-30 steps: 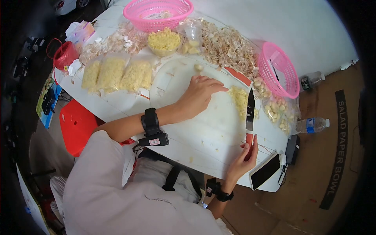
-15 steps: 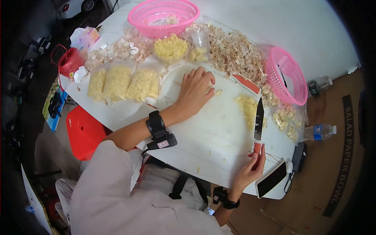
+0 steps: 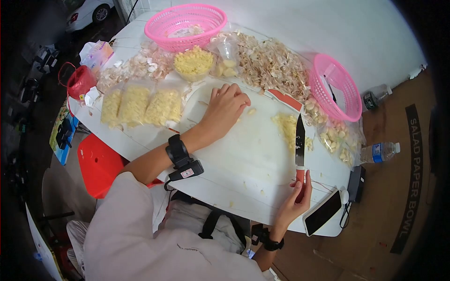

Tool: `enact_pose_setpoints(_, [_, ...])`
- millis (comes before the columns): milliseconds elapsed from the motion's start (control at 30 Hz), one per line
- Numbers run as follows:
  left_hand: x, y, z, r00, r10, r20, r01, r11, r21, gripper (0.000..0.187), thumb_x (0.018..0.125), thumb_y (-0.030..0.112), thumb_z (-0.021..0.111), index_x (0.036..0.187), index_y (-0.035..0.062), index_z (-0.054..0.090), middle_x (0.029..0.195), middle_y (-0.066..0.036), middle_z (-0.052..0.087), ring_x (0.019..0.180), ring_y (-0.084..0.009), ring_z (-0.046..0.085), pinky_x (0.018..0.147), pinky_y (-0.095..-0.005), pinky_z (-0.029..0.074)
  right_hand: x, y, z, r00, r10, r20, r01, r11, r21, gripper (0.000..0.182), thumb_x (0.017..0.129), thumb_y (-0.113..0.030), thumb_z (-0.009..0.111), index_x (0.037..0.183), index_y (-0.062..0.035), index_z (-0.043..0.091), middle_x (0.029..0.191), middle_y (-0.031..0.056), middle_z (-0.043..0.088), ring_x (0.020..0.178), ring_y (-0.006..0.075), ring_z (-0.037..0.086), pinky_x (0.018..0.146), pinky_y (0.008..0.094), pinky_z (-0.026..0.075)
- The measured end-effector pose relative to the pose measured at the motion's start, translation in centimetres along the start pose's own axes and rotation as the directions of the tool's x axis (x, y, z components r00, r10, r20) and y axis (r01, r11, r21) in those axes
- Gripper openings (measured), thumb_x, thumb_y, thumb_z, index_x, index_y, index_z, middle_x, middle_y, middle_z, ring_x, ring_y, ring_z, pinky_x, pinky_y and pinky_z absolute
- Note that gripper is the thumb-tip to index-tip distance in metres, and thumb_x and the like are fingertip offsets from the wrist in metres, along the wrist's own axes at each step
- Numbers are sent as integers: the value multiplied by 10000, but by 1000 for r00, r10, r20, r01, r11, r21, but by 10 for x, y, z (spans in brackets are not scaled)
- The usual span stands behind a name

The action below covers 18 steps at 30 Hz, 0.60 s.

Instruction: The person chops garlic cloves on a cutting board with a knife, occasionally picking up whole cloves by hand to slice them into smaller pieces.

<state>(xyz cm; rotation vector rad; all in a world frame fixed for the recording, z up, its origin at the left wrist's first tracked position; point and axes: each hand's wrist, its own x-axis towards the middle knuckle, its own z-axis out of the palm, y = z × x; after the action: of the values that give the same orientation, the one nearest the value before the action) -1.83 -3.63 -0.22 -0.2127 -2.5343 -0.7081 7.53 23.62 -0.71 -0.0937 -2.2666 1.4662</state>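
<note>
My left hand [image 3: 221, 114] rests on the white cutting board [image 3: 234, 159], its fingers curled together and their tips hidden. A small pale clove piece [image 3: 251, 111] lies just right of it. My right hand [image 3: 296, 199] grips the red handle of a knife [image 3: 300, 140], whose dark blade points away from me over the board's right side. Chopped garlic [image 3: 284, 126] lies left of the blade. Past the board, a bag of chopped garlic [image 3: 193, 63] stands open. Three filled bags [image 3: 136, 104] lie side by side at the left.
Pink baskets [image 3: 185, 43] [image 3: 328, 105] stand at the back and right. Garlic skins [image 3: 272, 63] are heaped between them. Bagged cloves [image 3: 335, 140], a phone [image 3: 323, 213] and a water bottle [image 3: 380, 152] are at the right. A red stool [image 3: 98, 164] is at the left.
The view has shifted slightly, moving the scene a little left. My left thumb and fingers have drawn closer together. My right hand still grips the knife.
</note>
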Motion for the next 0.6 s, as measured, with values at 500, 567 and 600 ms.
enact_pose_setpoints(500, [3,12,-18,976,11,216,25,987,-161,119,859,167,701,855,51,676,843,-91,659,816,-278,641,743,-398,487,0,-2,0,1000,4,15,-4,1000,-12,355,1008,-89,562,1348,13,581,887,65,660,750,97,557,683,240,465])
enact_pose_setpoints(567, [2,12,-16,977,44,209,1,978,-207,114,868,159,692,864,46,673,842,-99,658,814,-280,643,732,-395,498,0,-2,0,1000,0,15,0,1000,-10,355,1009,-91,562,1348,14,580,885,65,659,750,97,556,684,240,465])
enact_pose_setpoints(600, [2,13,-16,980,34,195,8,977,-211,101,870,144,688,887,46,674,853,-101,662,820,-272,648,742,-391,500,0,-2,0,1000,-2,11,2,1000,-6,355,1009,-92,562,1348,15,580,884,64,659,750,97,556,685,240,465])
